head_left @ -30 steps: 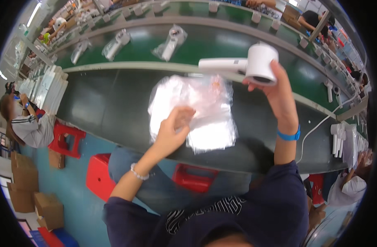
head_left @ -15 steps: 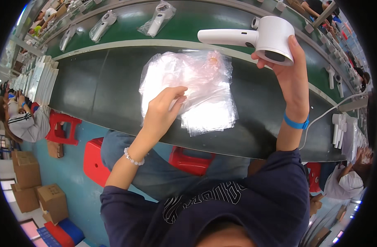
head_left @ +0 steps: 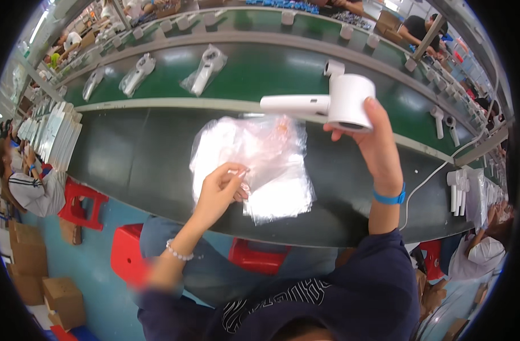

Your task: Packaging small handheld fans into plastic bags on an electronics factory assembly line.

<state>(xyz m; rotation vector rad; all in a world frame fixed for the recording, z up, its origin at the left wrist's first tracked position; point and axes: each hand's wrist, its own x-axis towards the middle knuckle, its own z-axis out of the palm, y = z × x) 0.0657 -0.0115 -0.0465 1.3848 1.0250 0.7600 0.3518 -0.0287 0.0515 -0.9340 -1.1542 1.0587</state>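
White-outlined lettering (head_left: 276, 305) across navy shirt (head_left: 362, 278)

Just behind the right hand's (head_left: 373, 133) grip sits a bright blue wristband (head_left: 389, 198); behind the left hand (head_left: 219, 190), a pale beaded bracelet (head_left: 179, 252). Farther back from both grips is a dark navy shirt (head_left: 356, 295) with short sleeves (head_left: 164, 311) and white-outlined letters (head_left: 277, 302) across its front. Blue jeans (head_left: 211, 258) show between bracelet and shirt.

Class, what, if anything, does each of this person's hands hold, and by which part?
The right hand holds a white device by its round head. The left hand is at the clear bags; whether it grips one cannot be told.
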